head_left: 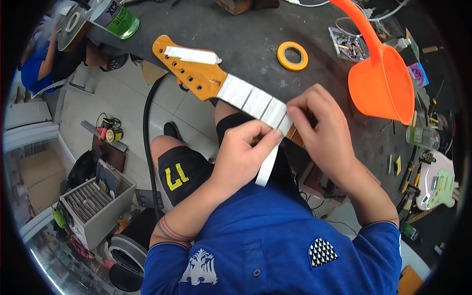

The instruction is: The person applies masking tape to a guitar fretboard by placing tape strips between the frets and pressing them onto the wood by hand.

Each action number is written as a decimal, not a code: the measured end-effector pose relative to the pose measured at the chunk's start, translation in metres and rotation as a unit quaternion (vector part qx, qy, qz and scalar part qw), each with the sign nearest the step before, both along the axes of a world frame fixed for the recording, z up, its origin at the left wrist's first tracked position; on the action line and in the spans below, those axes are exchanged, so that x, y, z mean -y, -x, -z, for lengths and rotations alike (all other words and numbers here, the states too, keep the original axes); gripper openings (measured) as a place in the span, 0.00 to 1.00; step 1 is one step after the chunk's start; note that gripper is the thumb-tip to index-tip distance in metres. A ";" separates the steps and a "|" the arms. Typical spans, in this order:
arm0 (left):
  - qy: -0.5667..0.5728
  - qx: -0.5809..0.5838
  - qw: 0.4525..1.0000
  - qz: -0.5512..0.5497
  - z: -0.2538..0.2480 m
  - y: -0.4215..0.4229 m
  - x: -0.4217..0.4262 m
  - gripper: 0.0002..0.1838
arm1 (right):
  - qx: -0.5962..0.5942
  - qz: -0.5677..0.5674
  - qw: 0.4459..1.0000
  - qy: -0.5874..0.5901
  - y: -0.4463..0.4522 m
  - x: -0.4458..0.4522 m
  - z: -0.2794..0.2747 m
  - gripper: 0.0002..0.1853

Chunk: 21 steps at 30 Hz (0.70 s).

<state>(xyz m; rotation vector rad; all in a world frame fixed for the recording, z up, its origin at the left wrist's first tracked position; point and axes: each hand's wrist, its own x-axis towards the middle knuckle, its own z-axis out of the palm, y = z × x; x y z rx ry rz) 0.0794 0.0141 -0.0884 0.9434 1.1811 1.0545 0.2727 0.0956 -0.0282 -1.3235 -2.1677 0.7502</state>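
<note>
An orange-brown guitar neck (208,82) lies across the edge of the dark bench, its headstock to the upper left. Strips of white tape (251,101) cover the fretboard between the frets, and another white piece (192,54) lies on the headstock. My left hand (246,152) pinches the white tape at the fretboard's near edge, with a loose tape end (266,169) hanging below. My right hand (318,125) rests at the far edge of the taped part, thumb and fingers pressed on the tape. Bare wood shows between and under my hands.
A yellow tape roll (292,56) lies on the bench (196,24) beyond the neck. An orange scoop (381,81) stands to the right, near a pale guitar body (437,182). At the upper left are a green-liquid container (115,19) and a seated person (39,69).
</note>
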 end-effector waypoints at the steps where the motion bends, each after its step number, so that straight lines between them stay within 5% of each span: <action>1: -0.004 0.001 1.000 0.002 0.000 0.000 0.002 0.11 | -0.005 0.020 0.999 0.024 0.002 0.005 -0.001 0.05; 16: -0.036 0.059 0.998 0.003 0.015 -0.001 0.000 0.13 | 0.065 0.000 0.989 0.130 -0.003 0.006 -0.010 0.12; 21: -0.049 0.072 0.996 0.026 0.022 0.002 0.001 0.10 | -0.030 0.052 0.990 0.125 0.002 0.010 0.006 0.09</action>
